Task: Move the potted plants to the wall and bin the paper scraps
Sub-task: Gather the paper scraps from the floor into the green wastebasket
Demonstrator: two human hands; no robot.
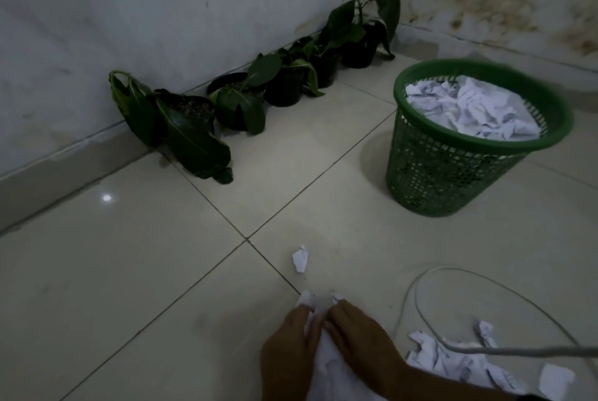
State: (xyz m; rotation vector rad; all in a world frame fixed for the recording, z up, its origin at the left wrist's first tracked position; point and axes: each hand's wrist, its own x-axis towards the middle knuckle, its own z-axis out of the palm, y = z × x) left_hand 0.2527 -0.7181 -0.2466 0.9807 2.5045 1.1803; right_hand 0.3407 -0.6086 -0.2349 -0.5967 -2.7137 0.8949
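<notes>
— Where were the potted plants, and how did the row run?

— Five black pots stood along the foot of the wall, the line stretching from the near left to the far corner on the right. The nearest plant's long leaves drooped toward the camera onto the floor tiles; the farthest one's stem rose upright.

— And the paper?

— The green mesh bin stood upright at right, piled to the rim with crumpled paper. One small scrap lay alone on the tiles. More scraps lay at lower right, under a pale cable.

— The hands?

— The left hand and right hand were pressed together around a bunch of white paper, fingers closed on it. Its lower part was cut off by the frame edge. The dim light made the pots' soil hard to make out.
</notes>
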